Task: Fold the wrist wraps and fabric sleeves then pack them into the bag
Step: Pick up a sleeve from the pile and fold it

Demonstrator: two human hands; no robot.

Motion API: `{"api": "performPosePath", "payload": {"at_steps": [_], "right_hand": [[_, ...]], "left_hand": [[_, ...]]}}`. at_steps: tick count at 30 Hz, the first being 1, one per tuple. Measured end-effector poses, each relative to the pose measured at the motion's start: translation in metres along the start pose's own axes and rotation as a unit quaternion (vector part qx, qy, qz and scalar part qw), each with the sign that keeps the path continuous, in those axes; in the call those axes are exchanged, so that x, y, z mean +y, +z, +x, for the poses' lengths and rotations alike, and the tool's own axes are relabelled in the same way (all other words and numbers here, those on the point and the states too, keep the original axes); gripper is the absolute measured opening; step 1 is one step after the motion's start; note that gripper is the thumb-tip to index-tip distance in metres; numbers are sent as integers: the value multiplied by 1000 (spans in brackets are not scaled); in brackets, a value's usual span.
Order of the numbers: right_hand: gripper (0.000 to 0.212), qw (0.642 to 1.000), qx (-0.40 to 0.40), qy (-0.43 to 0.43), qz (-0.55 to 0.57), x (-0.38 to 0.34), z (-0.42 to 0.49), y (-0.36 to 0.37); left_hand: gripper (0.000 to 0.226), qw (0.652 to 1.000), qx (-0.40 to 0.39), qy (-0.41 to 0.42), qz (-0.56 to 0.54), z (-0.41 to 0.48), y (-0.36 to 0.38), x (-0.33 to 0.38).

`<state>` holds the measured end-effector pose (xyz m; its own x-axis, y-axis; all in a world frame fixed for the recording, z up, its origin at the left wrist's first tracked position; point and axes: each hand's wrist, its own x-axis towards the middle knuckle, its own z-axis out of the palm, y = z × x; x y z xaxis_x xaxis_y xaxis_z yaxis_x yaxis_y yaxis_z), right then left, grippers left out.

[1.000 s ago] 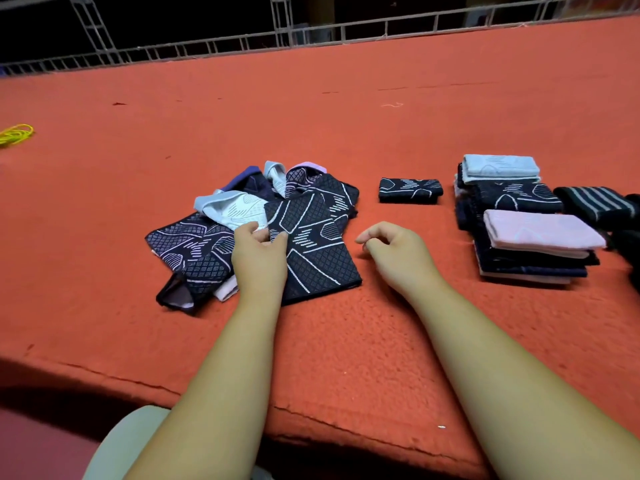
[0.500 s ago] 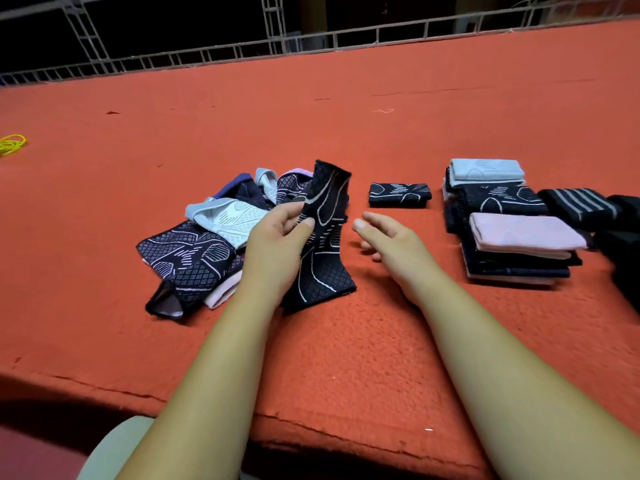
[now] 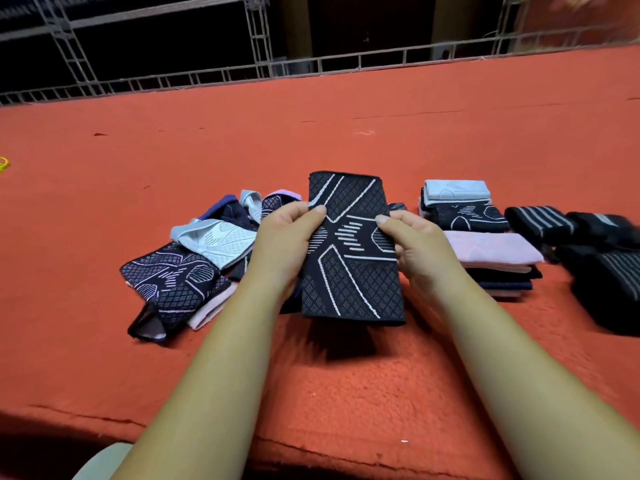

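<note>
A black fabric sleeve [image 3: 349,258] with white line patterns is held flat above the orange table, long side running away from me. My left hand [image 3: 284,244] pinches its left edge and my right hand [image 3: 415,244] pinches its right edge, thumbs on top. A loose pile of unfolded sleeves [image 3: 194,265], black, light blue and lilac, lies to the left. A stack of folded sleeves [image 3: 485,247], pink and light blue on dark ones, sits to the right. Black wrist wraps [image 3: 540,223] with grey stripes lie further right. No bag is in view.
The orange felt table [image 3: 311,382] ends in a front edge close to me. A metal truss rail [image 3: 311,64] runs along the far side. A yellow cord [image 3: 3,164] lies at the far left edge. More dark folded items [image 3: 609,289] sit at the right border.
The black sleeve has been lifted off the pile and spread flat between both hands. My right hand, empty before, now holds its right edge.
</note>
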<state>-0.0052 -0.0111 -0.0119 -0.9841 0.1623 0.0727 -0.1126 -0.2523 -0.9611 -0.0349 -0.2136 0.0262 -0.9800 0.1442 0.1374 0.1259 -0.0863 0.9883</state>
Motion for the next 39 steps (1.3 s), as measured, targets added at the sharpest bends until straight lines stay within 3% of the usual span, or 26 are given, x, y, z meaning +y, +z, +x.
{"api": "performPosePath", "payload": {"at_steps": [5,8,15,22,30,36,39], "right_hand": [[13,988,43,-1,-146,34,-2,-13],[13,981,47,-1,-188,43,2,-14],[30,987,63,9,-147,42,10,-13],[35,997,43,29,-50,37,8,-13],[47,997,44,43,-48,38,6,-17],[27,998,41,33,-37,34,3,-16],[11,993,21,18,-113,36,-2,-16]], "left_hand": [[20,988,0,-12,154,11,-4,-52],[17,993,0,-31,117,11,-9,-69],[11,997,-20,-61,51,17,-11,-75],[24,994,-52,-97,-15,20,-15,-71],[34,991,-69,-112,-32,15,-14,-62],[22,990,-62,-115,-50,14,-11,-59],[8,990,-96,-105,-6,15,-13,-64]]}}
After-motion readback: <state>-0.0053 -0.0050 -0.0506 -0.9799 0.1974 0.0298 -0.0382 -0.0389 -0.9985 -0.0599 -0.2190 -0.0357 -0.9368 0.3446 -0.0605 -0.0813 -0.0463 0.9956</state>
